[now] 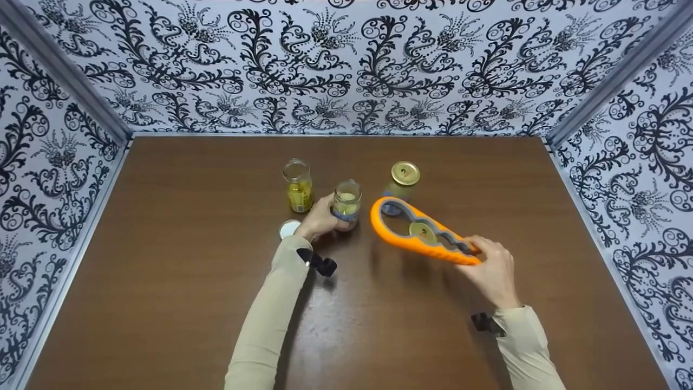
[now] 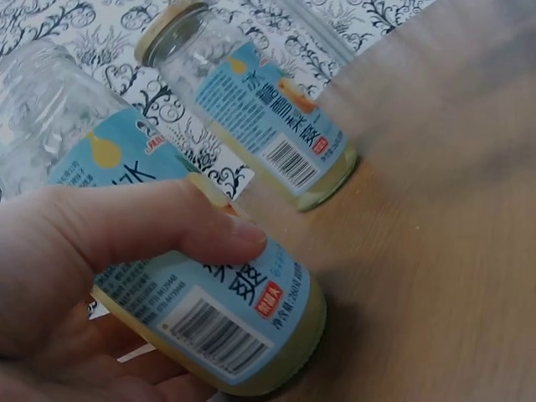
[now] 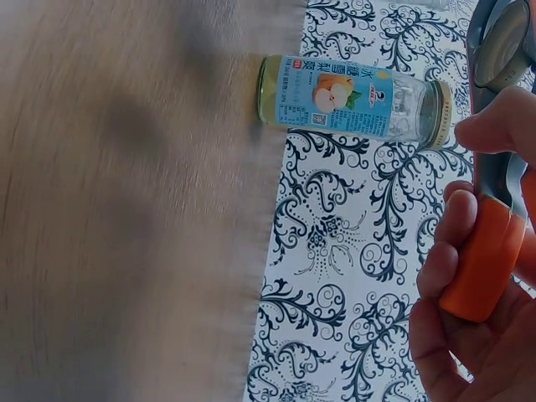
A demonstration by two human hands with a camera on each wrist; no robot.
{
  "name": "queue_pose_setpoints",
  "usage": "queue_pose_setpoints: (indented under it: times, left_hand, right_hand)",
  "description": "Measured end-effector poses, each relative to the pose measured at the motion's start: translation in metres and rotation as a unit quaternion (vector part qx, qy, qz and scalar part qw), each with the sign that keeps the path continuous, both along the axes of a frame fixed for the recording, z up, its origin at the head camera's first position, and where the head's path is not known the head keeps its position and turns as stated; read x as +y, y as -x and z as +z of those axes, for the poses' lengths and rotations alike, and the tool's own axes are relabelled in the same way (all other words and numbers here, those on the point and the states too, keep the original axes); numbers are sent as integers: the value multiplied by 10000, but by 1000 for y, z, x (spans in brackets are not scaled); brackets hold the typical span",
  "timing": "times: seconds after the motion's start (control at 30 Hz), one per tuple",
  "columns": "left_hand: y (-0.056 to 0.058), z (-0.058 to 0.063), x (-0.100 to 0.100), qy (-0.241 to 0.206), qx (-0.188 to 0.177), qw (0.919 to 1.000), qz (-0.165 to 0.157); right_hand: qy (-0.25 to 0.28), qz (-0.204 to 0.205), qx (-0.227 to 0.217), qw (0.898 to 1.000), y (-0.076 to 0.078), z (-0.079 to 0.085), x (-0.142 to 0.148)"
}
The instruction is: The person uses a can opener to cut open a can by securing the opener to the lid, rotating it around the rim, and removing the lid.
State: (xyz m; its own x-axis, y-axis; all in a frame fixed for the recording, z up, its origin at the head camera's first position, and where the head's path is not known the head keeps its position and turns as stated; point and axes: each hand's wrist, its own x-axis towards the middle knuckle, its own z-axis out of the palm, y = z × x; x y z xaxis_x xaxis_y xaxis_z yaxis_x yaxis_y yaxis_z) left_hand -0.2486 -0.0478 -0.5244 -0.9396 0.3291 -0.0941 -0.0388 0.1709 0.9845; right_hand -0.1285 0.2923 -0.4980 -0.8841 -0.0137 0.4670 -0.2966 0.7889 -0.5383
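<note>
My left hand (image 1: 318,218) grips an uncapped glass jar (image 1: 347,197) with a blue label and pale contents. In the left wrist view the thumb lies across that label (image 2: 226,331), and the jar's base is near the tabletop. With my right hand (image 1: 491,265) I hold an orange jar opener (image 1: 400,242) by its handle end, raised over the table. A gold lid (image 1: 423,232) shows within the opener's grey toothed opening. Behind the opener stands a second blue-labelled jar (image 3: 343,99), upright with its gold lid (image 1: 405,173) on.
An uncapped jar with yellow contents (image 1: 299,192) stands left of the held jar. A white round lid (image 1: 288,229) lies on the brown table (image 1: 216,271), partly behind my left wrist. Patterned walls (image 1: 335,65) enclose the back and sides.
</note>
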Motion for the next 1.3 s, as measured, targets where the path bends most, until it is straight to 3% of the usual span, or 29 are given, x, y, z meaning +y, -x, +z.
queue_pose_setpoints:
  times: [0.23,0.5,0.7,1.03,1.3]
  left_hand:
    - [11,-5,4,160,133,9995,245]
    - [18,-9,9,-154,-179,9964,818]
    - [18,-11,14,-240,-294,9935,1074]
    - [14,-9,17,-60,0,9939,1098]
    - [9,1,14,386,53,9929,1122]
  right_hand:
    - [69,-9,-126,9999,-4,-5,-1]
    - [17,-50,-208,9998,-11,-8,-3]
    - [24,-89,-211,9997,-12,-8,-3]
    - [-5,-45,-74,10000,-12,-10,-4]
    - [-5,-82,-76,9999,-14,-10,-2]
